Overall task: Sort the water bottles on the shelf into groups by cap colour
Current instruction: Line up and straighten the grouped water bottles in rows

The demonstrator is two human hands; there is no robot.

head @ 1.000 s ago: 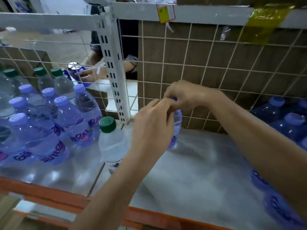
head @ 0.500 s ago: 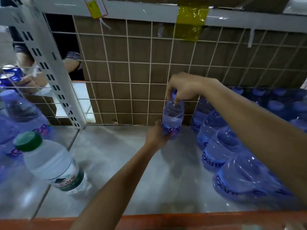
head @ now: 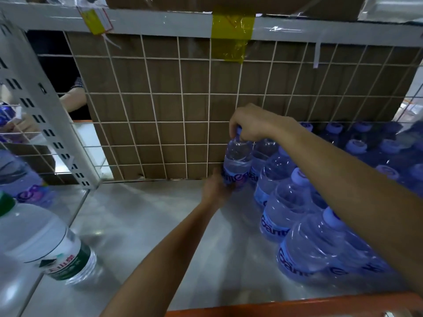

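Upright purple-capped bottle (head: 237,161), right hand (head: 254,124) clenched round its cap above, left hand (head: 217,186) clasped round its base below.

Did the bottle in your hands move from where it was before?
Yes. The purple-capped bottle moved right, away from the white shelf post, and now stands beside the row of purple-capped bottles.

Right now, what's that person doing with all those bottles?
A person is sorting bottles on a shelf. The right hand grips the top of one purple-capped bottle and the left hand holds its base, at the back beside the purple-cap group on the right. A green-capped bottle stands apart on the left.
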